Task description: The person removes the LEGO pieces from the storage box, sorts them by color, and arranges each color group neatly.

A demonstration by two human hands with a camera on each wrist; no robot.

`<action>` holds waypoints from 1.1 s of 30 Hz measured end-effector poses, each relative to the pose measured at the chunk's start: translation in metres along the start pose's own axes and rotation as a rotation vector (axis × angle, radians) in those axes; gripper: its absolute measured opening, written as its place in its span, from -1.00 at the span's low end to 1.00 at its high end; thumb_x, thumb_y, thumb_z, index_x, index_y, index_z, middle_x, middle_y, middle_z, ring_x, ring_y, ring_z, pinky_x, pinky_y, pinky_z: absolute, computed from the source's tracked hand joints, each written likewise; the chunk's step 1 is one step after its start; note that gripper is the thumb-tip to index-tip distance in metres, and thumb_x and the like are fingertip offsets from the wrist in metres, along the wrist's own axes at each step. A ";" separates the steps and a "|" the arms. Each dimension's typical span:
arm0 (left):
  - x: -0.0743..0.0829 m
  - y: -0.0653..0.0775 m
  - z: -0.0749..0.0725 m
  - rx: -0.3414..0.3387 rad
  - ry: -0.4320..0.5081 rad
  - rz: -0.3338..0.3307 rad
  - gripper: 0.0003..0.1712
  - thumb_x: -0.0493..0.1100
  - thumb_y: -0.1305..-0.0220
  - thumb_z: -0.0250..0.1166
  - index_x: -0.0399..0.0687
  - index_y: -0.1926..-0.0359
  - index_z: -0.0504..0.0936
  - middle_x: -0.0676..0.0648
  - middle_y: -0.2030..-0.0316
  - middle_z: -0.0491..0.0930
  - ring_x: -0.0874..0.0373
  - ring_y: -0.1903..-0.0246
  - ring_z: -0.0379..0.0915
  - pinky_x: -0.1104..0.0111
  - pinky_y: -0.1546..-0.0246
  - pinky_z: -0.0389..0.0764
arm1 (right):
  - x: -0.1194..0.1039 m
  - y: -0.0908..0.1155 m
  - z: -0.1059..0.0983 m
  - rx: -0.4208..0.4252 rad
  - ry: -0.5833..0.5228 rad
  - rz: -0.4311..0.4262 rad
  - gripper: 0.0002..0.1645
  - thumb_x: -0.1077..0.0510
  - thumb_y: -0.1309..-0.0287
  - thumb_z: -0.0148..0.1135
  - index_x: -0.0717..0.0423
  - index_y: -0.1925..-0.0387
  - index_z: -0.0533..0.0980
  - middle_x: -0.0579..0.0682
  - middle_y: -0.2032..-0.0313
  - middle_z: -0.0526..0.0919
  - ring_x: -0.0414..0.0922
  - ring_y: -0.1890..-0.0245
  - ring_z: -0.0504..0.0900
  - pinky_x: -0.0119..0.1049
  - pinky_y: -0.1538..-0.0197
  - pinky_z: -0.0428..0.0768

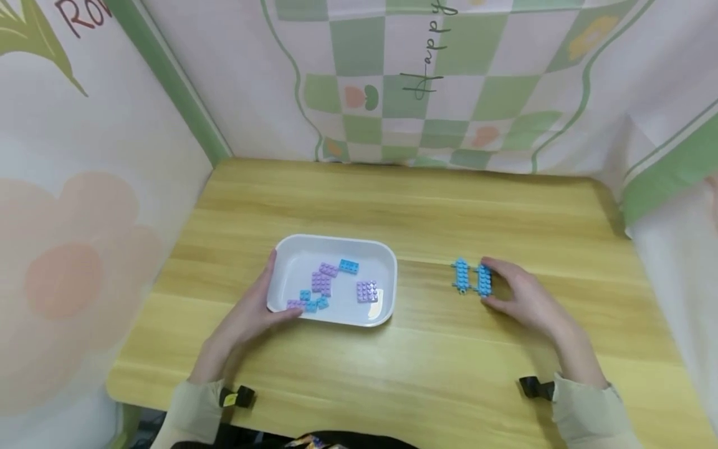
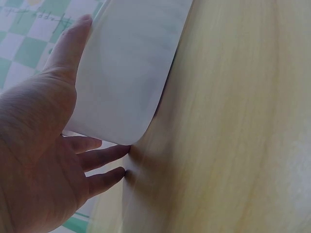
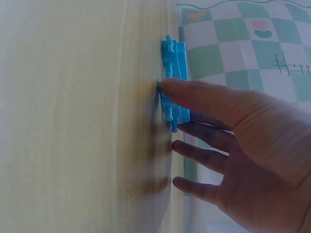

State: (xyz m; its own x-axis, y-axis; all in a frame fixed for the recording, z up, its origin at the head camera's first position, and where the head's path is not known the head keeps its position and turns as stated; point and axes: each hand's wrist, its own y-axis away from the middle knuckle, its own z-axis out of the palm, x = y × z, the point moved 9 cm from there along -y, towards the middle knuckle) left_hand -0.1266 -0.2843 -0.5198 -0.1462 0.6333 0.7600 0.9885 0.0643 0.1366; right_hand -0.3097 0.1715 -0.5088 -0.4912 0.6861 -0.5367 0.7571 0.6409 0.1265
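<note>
My left hand point(image 1: 255, 312) grips the left end of a white plastic tray point(image 1: 342, 310), thumb along the front side and fingers round the left end. Inside the tray lie several lilac building bricks point(image 1: 321, 284) and several blue ones point(image 1: 349, 267). To the right, two blue axle bricks with side pegs lie on the table, the left one point(image 1: 462, 275) and the right one point(image 1: 484, 280). My right hand point(image 1: 524, 296) holds the right axle brick between thumb and index finger. In the right wrist view, the other fingers are spread beside the blue bricks point(image 3: 171, 60).
Everything stands on a wooden table point(image 1: 426, 368). A checkered curtain point(image 1: 412, 81) hangs along its back edge, and another printed cloth point(image 1: 101, 249) covers the left side. Bare wood lies between the tray and the axle bricks.
</note>
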 end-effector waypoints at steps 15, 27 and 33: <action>0.004 -0.001 0.000 -0.003 0.007 0.003 0.59 0.11 -0.23 0.67 -0.06 -0.80 -0.40 -0.34 -0.78 -0.18 -0.45 -0.64 0.15 -0.27 -0.67 0.21 | -0.044 -0.008 -0.027 0.093 0.020 -0.088 0.08 0.17 -0.26 0.60 0.26 -0.66 0.24 0.46 -0.58 0.31 0.53 -0.54 0.30 0.62 -0.52 0.32; 0.003 0.002 0.000 0.012 0.005 0.008 0.58 0.06 -0.22 0.68 -0.13 -0.80 -0.37 -0.39 -0.77 -0.14 -0.47 -0.63 0.17 -0.28 -0.66 0.23 | -0.108 -0.026 -0.032 0.181 0.045 -0.275 0.01 0.24 -0.24 0.61 0.27 -0.61 0.31 0.39 -0.50 0.48 0.43 -0.47 0.48 0.47 -0.51 0.49; 0.004 -0.001 -0.001 0.007 0.020 0.016 0.58 0.07 -0.22 0.68 -0.12 -0.80 -0.38 -0.37 -0.77 -0.15 -0.46 -0.62 0.21 -0.27 -0.65 0.25 | -0.122 -0.036 -0.035 0.190 0.054 -0.291 0.01 0.19 -0.24 0.63 0.24 -0.61 0.33 0.37 -0.49 0.50 0.41 -0.46 0.51 0.44 -0.50 0.52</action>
State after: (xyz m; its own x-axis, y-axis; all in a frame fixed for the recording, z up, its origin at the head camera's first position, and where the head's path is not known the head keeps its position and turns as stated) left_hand -0.1279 -0.2822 -0.5162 -0.1309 0.6190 0.7744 0.9910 0.0600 0.1196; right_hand -0.2921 0.0772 -0.4189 -0.7165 0.5041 -0.4821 0.6459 0.7405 -0.1857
